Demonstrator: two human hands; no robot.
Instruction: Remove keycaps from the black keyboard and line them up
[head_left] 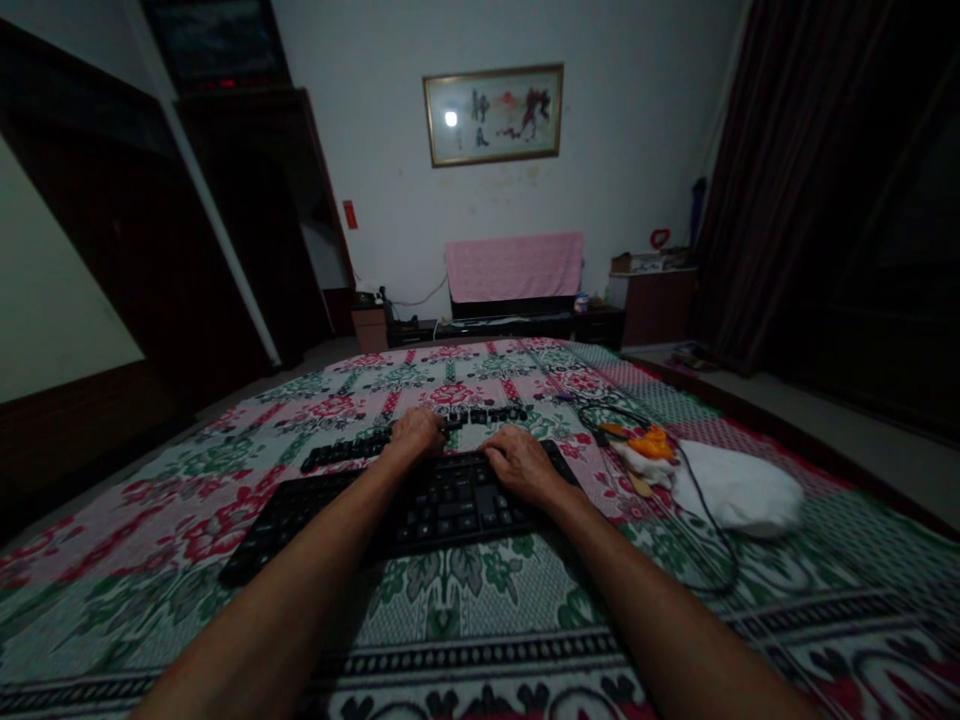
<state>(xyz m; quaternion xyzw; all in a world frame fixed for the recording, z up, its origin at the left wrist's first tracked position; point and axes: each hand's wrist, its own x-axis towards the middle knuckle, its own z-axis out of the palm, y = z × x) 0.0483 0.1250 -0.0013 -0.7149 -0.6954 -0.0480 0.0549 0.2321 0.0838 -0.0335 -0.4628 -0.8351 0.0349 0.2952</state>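
A black keyboard [360,510] lies on a flowered bedspread [465,610] in front of me. Rows of loose black keycaps [341,452] are lined up just beyond its far edge. My left hand [416,432] rests at the far edge of the keyboard, fingers curled down among the keycaps; what it grips is hidden. My right hand [523,466] lies on the right part of the keyboard, fingers bent and pressed onto the keys at its top edge.
A white stuffed toy [731,485] with an orange part [651,442] lies to the right, with a black cable [705,520] looping over it. Beyond the bed stand a low cabinet with a pink cloth [514,266] and a framed picture [493,114] on the wall.
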